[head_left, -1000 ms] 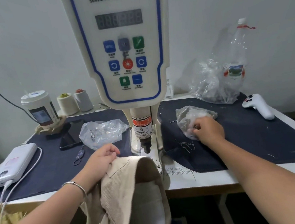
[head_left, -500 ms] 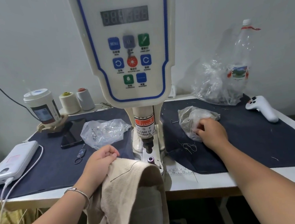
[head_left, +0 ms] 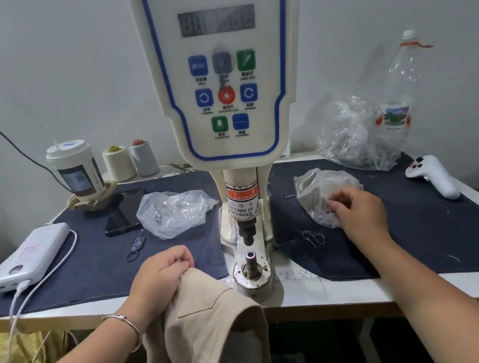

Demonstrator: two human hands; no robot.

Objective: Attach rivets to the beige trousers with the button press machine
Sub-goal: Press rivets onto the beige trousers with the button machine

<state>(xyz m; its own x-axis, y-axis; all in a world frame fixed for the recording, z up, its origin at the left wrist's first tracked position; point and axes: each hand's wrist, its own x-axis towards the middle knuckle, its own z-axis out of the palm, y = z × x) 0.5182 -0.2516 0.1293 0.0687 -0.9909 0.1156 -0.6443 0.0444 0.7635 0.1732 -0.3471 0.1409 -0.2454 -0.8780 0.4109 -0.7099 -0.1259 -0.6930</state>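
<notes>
The servo button press machine (head_left: 225, 95) stands at the middle of the table. Its lower die post (head_left: 251, 260) is bare under the punch (head_left: 247, 232). My left hand (head_left: 160, 278) grips the edge of the beige trousers (head_left: 210, 323), which hang over the table's front edge just left of the die. To the right of the machine, my right hand (head_left: 360, 214) has its fingers curled and pinching at a small clear plastic bag of rivets (head_left: 317, 186). Whether a rivet is between the fingertips is hidden.
A second clear bag (head_left: 174, 213), a phone (head_left: 125, 211), a white power bank (head_left: 30, 254) with cable, a cup (head_left: 75, 169) and thread spools (head_left: 118, 163) lie left. A bottle (head_left: 398, 95), a large bag (head_left: 353, 142) and a white controller (head_left: 434, 175) sit right.
The trousers have come back toward me off the lower die, which now shows. My right hand has stayed at the rivet bag, fingers working in it.
</notes>
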